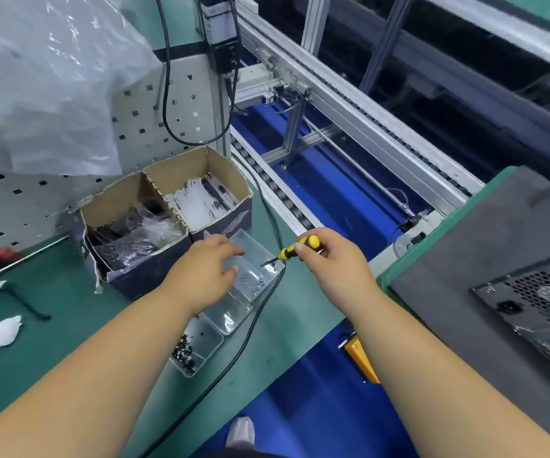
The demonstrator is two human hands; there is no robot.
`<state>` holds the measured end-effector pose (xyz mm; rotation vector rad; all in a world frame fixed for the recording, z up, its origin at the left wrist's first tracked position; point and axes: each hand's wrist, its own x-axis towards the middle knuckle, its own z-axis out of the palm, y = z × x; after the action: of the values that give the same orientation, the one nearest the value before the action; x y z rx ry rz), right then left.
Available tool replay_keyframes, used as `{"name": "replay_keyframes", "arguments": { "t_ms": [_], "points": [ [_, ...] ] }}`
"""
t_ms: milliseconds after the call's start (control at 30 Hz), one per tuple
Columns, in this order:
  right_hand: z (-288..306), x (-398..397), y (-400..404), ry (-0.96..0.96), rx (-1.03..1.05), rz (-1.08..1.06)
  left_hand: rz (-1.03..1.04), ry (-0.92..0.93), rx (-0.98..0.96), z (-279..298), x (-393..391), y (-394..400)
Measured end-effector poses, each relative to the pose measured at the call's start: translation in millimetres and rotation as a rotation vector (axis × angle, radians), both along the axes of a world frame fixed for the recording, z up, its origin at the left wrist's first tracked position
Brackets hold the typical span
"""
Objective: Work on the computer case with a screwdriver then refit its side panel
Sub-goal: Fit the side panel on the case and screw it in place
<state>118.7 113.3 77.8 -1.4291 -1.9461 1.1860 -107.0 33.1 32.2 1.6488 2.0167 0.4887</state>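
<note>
My right hand [328,259] grips a yellow and black screwdriver [295,248], its tip pointing down left into a clear plastic tray [257,256] holding small screws. My left hand [206,267] hovers over the near left part of that tray, fingers loosely spread and holding nothing that I can see. The computer case [538,302] lies at the right edge on a dark grey mat [465,259], its perforated back with fan grille and power socket facing me.
Two more clear trays [201,348] with dark screws line up toward me. A divided cardboard box [168,213] of cable ties and bagged parts stands behind. A black cable [260,312] runs across the green bench. A roller conveyor [277,190] lies beyond.
</note>
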Motion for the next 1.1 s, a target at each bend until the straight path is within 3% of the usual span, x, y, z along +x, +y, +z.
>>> {"name": "replay_keyframes", "arguments": {
  "t_ms": [233,633,967,1100],
  "points": [
    [-32,-33,5,-0.082,-0.048,0.068,0.059,0.059,0.019,6,-11,3],
    [-47,-54,9,-0.259,0.061,0.167,0.015,0.045,0.016,6,-15,9],
    [-5,-41,12,-0.050,0.076,0.028,0.080,-0.057,0.040,3,-13,18],
    [28,-27,13,0.093,0.071,-0.057,0.173,-0.183,0.067,9,-8,27]
  ]
}}
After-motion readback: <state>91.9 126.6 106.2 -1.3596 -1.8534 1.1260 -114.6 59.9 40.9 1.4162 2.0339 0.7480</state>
